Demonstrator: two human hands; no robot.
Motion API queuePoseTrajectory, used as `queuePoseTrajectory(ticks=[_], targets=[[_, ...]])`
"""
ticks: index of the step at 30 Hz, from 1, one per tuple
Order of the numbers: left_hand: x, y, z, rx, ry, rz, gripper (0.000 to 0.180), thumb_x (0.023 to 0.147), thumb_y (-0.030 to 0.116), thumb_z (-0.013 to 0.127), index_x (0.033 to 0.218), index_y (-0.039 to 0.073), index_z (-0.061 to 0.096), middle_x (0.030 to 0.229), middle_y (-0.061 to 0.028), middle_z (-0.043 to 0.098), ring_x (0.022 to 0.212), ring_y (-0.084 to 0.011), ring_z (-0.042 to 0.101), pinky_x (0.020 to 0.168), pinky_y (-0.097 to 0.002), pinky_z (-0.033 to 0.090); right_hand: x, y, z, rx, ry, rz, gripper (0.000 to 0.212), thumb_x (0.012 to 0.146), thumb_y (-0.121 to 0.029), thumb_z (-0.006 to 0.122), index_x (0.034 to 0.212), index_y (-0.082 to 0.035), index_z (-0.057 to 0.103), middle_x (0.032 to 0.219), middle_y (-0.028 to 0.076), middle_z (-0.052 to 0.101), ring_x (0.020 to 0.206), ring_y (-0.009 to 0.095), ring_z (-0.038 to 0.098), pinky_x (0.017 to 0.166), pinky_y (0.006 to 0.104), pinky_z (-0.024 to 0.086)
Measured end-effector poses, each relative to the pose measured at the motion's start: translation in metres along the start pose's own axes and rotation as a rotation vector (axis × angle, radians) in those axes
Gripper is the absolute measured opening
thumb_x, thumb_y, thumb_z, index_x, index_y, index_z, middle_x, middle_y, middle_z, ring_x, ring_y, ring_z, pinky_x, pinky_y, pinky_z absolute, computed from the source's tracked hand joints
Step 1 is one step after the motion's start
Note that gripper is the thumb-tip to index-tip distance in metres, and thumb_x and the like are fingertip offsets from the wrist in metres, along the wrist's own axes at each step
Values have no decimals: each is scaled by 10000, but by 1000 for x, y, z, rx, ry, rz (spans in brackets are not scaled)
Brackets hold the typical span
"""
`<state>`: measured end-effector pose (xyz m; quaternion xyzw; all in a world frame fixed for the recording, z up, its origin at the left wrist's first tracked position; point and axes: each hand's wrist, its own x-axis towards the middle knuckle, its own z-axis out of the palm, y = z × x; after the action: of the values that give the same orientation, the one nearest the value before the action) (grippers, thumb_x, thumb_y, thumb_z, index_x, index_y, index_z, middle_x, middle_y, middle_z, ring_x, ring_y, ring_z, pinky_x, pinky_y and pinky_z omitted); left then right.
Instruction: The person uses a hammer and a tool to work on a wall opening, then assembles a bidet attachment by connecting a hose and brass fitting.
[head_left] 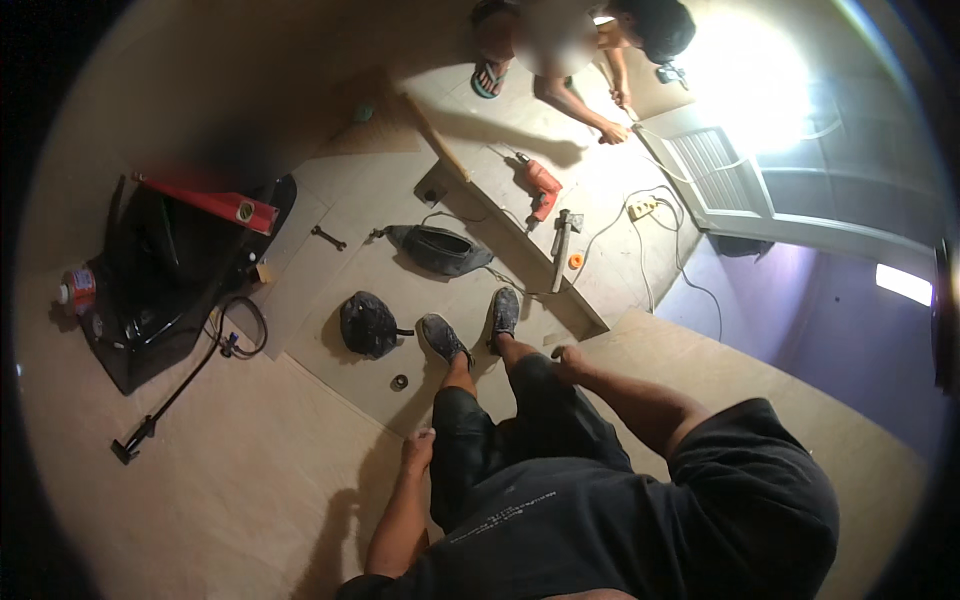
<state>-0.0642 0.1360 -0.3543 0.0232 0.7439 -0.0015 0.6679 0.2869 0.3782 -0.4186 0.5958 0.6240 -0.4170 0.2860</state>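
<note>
Along the floor's left side lie a black bag [160,290] with a red level [215,203] across it, a spanner [328,237] and a dark cap [367,324]. Nearer the middle, the left hand [419,449] rests curled against the left thigh, gripping nothing. The right hand [568,362] hangs loosely closed beside the right knee, over the plywood sheet's [700,375] edge; whether it holds anything I cannot tell. A red drill [541,186] and hammer [562,240] lie idle ahead, so work here looks paused, panels only partly laid
</note>
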Motion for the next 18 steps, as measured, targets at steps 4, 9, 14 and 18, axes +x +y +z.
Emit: queuePoseTrajectory(ticks=[4, 9, 14, 18], targets=[[-25, -40, -40, -86, 104, -43, 440, 1016, 348, 541, 1327, 44, 607, 1301, -178, 636, 1172, -315, 621, 981, -421, 491, -29, -70, -57, -20, 102, -139, 400, 841, -315, 701, 1115, -23, 716, 1049, 242, 713, 1036, 389, 680, 904, 452, 538], [-68, -48, -69, -197, 137, -59, 490, 1066, 346, 441, 1455, 49, 467, 1336, -156, 583, 1182, -302, 594, 935, -453, 523, -35, -117, -76, -12, 145, -336, 363, 837, -255, 678, 1104, -12, 715, 1041, 236, 716, 1034, 391, 679, 918, 447, 530], [-122, -30, -56, -327, 229, 4, 528, 1067, 373, 425, 1471, 32, 432, 1429, -190, 526, 1273, -336, 550, 987, -492, 494, -28, -130, -82, -104, 80, -424, 325, 840, -231, 627, 1074, -26, 719, 1043, 239, 713, 1032, 374, 684, 903, 452, 539], [-137, -39, -26, -539, 307, 150, 501, 1062, 366, 429, 1411, 9, 472, 1357, -193, 568, 1238, -346, 574, 962, -497, 500, -23, -121, -99, -44, 148, -425, 274, 837, -179, 578, 958, 25, 715, 1039, 228, 715, 982, 401, 695, 840, 451, 560]])
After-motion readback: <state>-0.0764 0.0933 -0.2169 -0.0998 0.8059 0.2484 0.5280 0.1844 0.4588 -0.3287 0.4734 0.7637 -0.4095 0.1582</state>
